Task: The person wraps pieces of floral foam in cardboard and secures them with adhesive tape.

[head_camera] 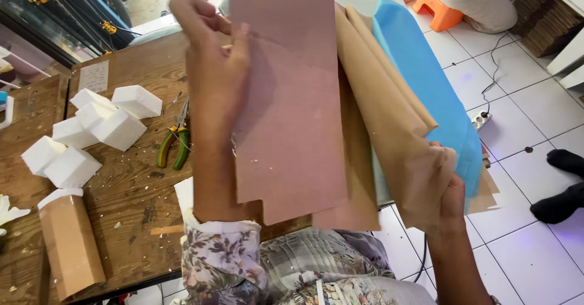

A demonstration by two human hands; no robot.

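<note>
Pink cardboard sheet point(289, 92) raised above wooden table point(131, 183), left hand point(213, 55) pinching its upper left edge. Flat, dusty pink, notched bottom edge. Right hand point(451, 198) clenched on brown paper point(395, 134) and blue sheet point(426, 80), lower right.

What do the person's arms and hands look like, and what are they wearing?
Both hands are bare, with no gloves. The left hand has a floral sleeve pushed up its arm, patterned with purple, green and cream flowers and ending in a pale cuff. The right hand and its forearm show no sleeve. I see no rings or watch.
</note>
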